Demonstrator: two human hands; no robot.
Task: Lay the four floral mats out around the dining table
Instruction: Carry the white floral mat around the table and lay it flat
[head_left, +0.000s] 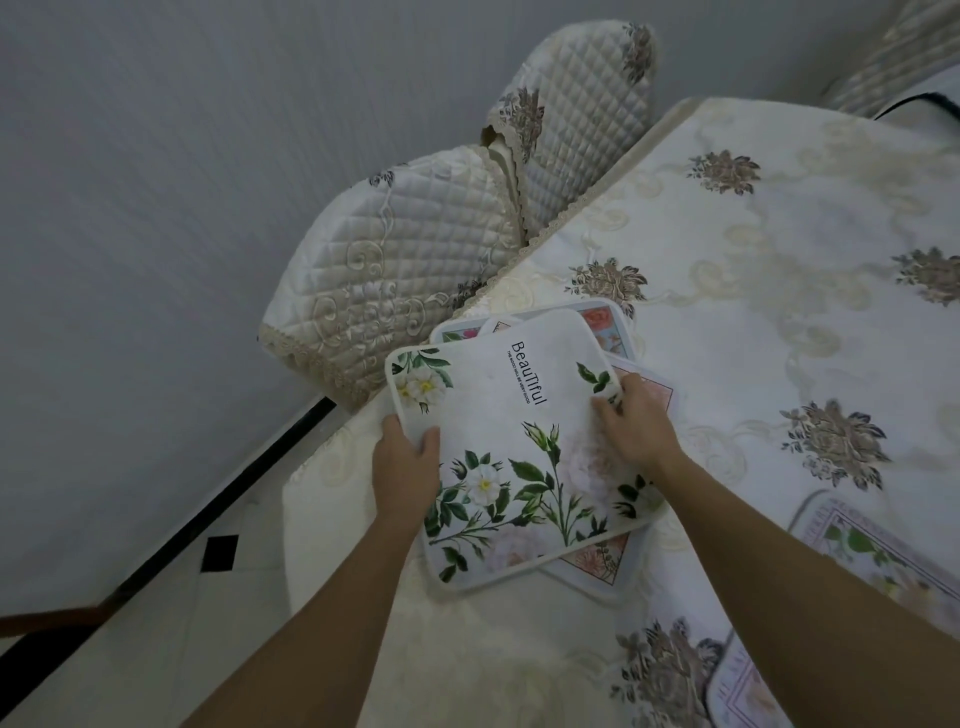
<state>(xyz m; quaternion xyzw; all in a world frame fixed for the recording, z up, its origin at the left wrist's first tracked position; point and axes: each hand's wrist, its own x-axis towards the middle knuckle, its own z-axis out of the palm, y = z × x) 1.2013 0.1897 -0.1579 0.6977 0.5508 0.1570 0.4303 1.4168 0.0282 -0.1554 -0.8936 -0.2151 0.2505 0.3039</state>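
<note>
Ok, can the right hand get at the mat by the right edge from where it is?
Probably yes. The right hand sits on the top mat, and only bare tablecloth lies between it and the mat at the right edge, though it must first let go.

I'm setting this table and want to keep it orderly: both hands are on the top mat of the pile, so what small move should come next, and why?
Probably lift the "Beautiful" mat clear of the pile. The left hand grips its left edge and the right hand pinches its far right corner, while it lies on other floral mats near the table corner. Two more mats already lie to the right on the tablecloth.
</note>
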